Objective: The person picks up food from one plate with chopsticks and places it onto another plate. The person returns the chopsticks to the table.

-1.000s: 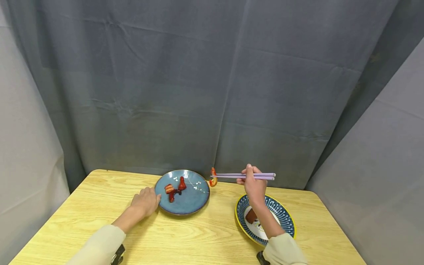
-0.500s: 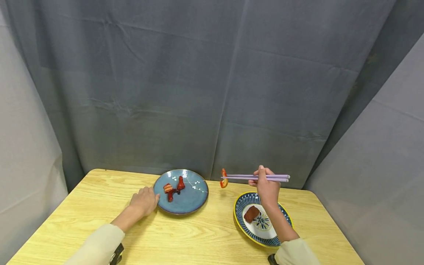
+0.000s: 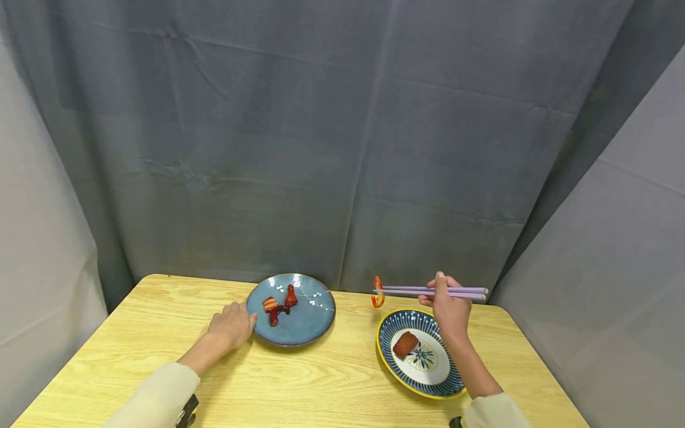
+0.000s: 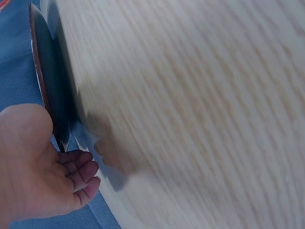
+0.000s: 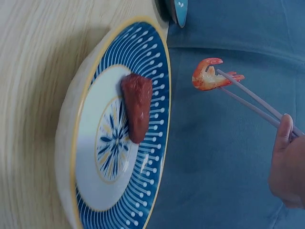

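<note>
My right hand (image 3: pixel 451 306) grips a pair of lilac chopsticks (image 3: pixel 465 292), whose tips pinch a curled orange-red shrimp (image 5: pixel 206 78) in the air. Below them sits a patterned blue-and-white dish (image 3: pixel 393 322) with a yellow rim, a brown-red piece of meat (image 5: pixel 138 105) lying in it. On the left, my left hand (image 3: pixel 231 327) holds the edge of a round blue plate (image 3: pixel 307 327), thumb at the rim and fingers curled below it in the left wrist view. That plate bears a small red drumstick-shaped piece (image 3: pixel 291 296), a striped piece (image 3: pixel 270 304) and a dark red piece (image 3: pixel 275 317).
The wooden table (image 3: pixel 299 392) extends between and in front of the two dishes. A grey curtain (image 3: pixel 257 148) hangs along its back edge, and pale cloth (image 3: pixel 615 285) stands at both sides.
My right hand has moved to the right with the chopsticks and the shrimp, away from the blue plate to above the patterned dish's far edge. The left hand stays at the plate.
</note>
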Action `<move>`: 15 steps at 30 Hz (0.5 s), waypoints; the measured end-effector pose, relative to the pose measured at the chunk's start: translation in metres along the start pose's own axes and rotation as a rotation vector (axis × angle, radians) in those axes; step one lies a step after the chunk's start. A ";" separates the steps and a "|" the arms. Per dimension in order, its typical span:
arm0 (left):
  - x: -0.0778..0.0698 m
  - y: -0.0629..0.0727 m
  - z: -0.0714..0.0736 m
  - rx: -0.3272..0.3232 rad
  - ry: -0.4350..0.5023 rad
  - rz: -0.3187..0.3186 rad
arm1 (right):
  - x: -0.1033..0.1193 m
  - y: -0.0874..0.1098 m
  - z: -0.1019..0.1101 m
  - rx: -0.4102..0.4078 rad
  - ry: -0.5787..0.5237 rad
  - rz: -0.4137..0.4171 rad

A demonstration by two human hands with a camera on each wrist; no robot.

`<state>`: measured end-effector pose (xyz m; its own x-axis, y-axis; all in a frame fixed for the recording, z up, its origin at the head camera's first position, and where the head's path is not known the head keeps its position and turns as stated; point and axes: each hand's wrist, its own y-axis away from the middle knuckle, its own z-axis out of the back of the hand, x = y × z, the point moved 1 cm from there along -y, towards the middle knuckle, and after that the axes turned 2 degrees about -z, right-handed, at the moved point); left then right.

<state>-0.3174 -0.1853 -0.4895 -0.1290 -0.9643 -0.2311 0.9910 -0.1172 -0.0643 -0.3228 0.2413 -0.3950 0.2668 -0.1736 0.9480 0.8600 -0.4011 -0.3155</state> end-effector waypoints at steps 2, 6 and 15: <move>0.000 0.000 0.000 0.000 0.000 0.001 | 0.000 0.000 0.005 -0.004 0.018 0.001; 0.001 -0.001 0.000 0.006 -0.006 0.000 | -0.003 -0.002 0.016 -0.004 0.061 -0.029; -0.001 0.000 0.002 0.010 -0.012 -0.002 | -0.009 -0.005 0.036 -0.037 0.099 -0.027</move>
<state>-0.3172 -0.1848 -0.4870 -0.1302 -0.9669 -0.2196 0.9911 -0.1210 -0.0550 -0.3135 0.2769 -0.4006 0.1974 -0.2497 0.9480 0.8494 -0.4393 -0.2925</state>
